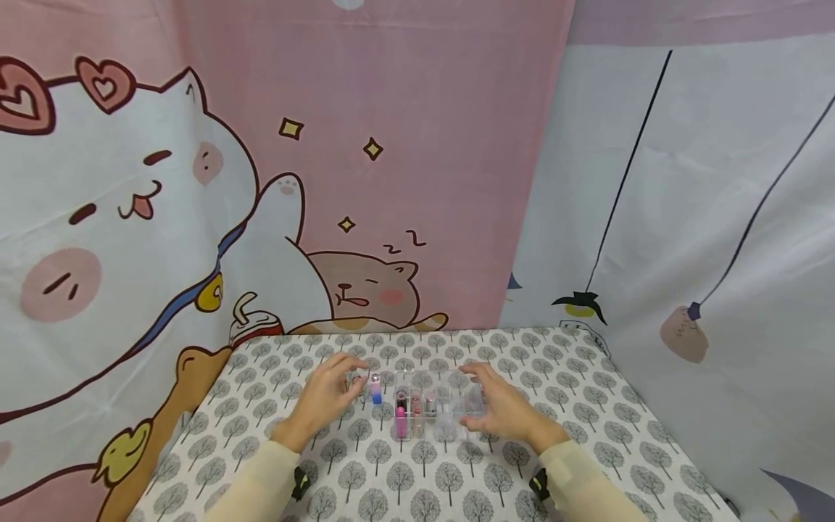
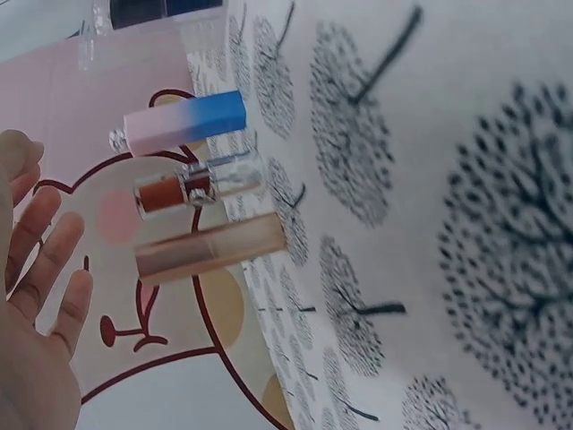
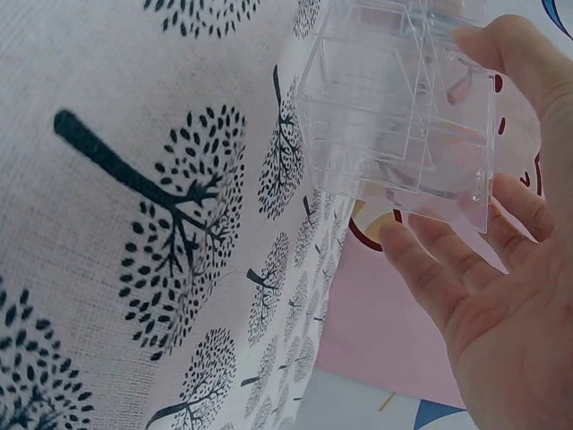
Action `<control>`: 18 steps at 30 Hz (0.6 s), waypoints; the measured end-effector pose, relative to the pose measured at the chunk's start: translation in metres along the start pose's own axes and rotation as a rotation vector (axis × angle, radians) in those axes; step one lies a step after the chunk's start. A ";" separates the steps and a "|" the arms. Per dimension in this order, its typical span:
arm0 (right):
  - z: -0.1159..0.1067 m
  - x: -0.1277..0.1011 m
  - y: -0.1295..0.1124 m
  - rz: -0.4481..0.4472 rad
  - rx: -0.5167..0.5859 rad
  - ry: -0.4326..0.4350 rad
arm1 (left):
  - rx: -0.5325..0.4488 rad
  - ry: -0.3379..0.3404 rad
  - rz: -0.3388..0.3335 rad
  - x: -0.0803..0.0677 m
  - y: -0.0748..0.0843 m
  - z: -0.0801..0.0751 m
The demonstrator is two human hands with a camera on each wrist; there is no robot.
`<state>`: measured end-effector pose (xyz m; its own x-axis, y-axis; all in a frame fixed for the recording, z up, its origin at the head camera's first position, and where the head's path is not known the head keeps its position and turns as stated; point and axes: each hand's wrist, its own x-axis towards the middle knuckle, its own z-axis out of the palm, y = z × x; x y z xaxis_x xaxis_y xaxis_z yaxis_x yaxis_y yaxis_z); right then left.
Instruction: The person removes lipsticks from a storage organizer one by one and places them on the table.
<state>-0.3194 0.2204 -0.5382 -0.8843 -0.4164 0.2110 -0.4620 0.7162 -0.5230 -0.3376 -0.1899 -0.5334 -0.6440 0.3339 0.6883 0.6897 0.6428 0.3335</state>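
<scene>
The person's right hand point(image 1: 505, 407) is gripping one end of a clear organizer point(image 3: 363, 107) between thumb and bent fingers, with a bright pink tube point(image 1: 401, 422) sitting in the end away from those fingers. The left hand point(image 1: 328, 393) is holding nothing, its fingers loosely parted — a pink-and-blue tube point(image 2: 185, 123), a brown-red tube point(image 2: 199, 185) and a rose-gold tube point(image 2: 210, 249) are standing on the bench point(image 1: 417, 500) near its fingertips.
</scene>
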 end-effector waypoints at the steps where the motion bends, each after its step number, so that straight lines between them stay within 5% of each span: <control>1: 0.000 0.000 0.000 0.001 0.000 0.003 | 0.003 0.004 0.015 0.002 0.002 0.001; 7: -0.001 0.000 0.001 -0.007 -0.004 0.008 | 0.009 0.024 0.071 0.009 0.011 0.008; 18: -0.001 0.000 -0.002 -0.014 -0.007 0.011 | -0.023 -0.026 0.053 0.010 0.022 0.021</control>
<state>-0.3183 0.2198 -0.5364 -0.8785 -0.4202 0.2273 -0.4748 0.7144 -0.5141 -0.3358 -0.1578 -0.5321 -0.6145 0.3855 0.6883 0.7304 0.6077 0.3118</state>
